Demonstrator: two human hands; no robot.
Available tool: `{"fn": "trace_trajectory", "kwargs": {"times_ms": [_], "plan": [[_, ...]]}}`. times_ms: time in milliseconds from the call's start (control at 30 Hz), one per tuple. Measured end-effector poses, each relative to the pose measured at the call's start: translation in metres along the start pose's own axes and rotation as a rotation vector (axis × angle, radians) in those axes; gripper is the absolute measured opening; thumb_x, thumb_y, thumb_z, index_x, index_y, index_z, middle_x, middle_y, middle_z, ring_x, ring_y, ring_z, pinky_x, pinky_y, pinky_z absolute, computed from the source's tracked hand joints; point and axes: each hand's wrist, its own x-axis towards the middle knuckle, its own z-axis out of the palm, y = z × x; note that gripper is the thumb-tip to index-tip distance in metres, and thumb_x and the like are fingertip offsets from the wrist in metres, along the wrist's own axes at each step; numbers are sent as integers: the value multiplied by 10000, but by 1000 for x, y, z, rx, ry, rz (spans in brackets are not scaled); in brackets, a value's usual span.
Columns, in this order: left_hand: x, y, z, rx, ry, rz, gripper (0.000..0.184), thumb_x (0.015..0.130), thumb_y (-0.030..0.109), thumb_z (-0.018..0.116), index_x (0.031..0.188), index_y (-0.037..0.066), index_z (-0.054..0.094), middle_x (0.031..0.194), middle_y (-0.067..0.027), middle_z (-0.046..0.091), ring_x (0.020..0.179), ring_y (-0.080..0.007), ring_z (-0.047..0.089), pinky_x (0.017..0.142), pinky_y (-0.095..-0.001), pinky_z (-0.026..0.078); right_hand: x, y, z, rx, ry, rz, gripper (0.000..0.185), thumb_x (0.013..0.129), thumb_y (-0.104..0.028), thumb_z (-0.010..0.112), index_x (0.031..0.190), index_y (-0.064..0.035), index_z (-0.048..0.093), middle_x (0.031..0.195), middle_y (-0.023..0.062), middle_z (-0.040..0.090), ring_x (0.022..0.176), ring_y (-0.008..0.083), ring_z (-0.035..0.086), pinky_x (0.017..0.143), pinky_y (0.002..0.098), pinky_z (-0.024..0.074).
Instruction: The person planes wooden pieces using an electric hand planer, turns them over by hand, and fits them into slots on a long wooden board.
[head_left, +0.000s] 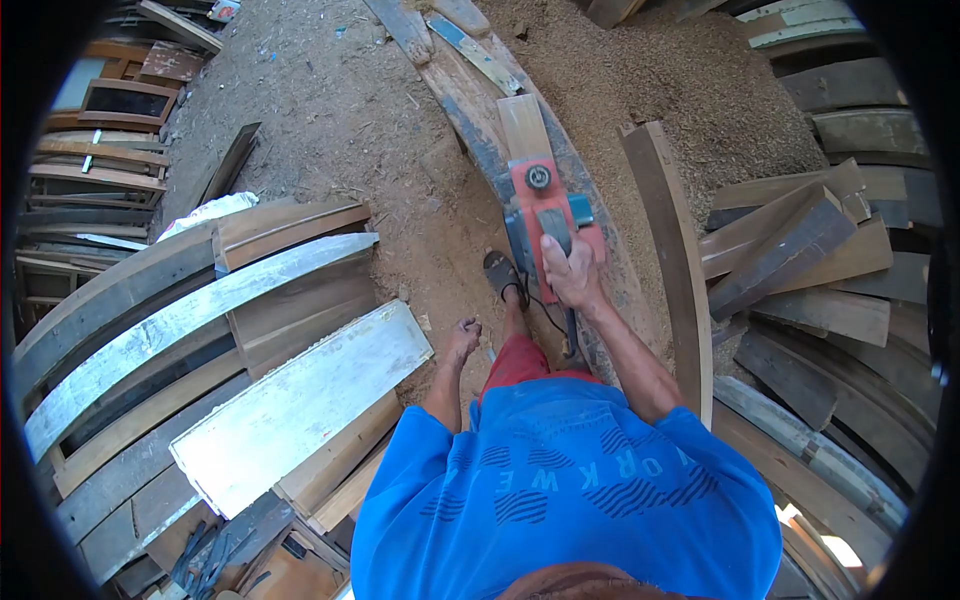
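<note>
My right hand (572, 275) is wrapped round the dark handle of a red electric planer (544, 192). The planer rests over a light-coloured board (524, 122), whose bare far end sticks out ahead of it. Under them runs a long, worn workbench plank (480, 135). A dark power cord (570, 335) hangs from the planer's rear, close to my legs. My left hand (463, 338) hangs beside my left thigh, away from the planer, its fingers curled in with nothing visible in them.
Long planks stand right of the bench, one upright plank (672, 240) nearest. Wood shavings (680, 90) heap beyond it. Stacked boards fill both sides, with a white-painted board (305, 405) at left. My sandalled foot (503, 275) is beside the bench.
</note>
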Motion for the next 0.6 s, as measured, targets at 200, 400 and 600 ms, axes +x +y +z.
{"fn": "trace_trajectory", "kwargs": {"times_ms": [200, 400, 600], "plan": [[4, -2, -6, -43, 29, -20, 462, 1009, 281, 636, 1399, 48, 552, 889, -44, 665, 619, -131, 578, 515, -271, 441, 94, -21, 15, 18, 64, -115, 442, 1011, -467, 574, 962, -30, 619, 664, 41, 590, 582, 158, 574, 551, 344, 471], [22, -28, -23, -124, 49, -59, 397, 1012, 269, 643, 1342, 54, 590, 832, -13, 634, 588, -113, 563, 486, -253, 414, 167, -64, 17, 28, 38, -96, 503, 999, -492, 581, 858, -13, 646, 618, 55, 607, 556, 166, 611, 546, 357, 492], [0, -16, -34, -111, 126, -17, 373, 1000, 294, 656, 1287, 58, 621, 828, -13, 636, 569, -120, 557, 496, -262, 427, 215, -78, 19, 29, 47, -93, 590, 981, -544, 588, 779, 8, 651, 600, 64, 603, 560, 185, 628, 551, 384, 506]]}}
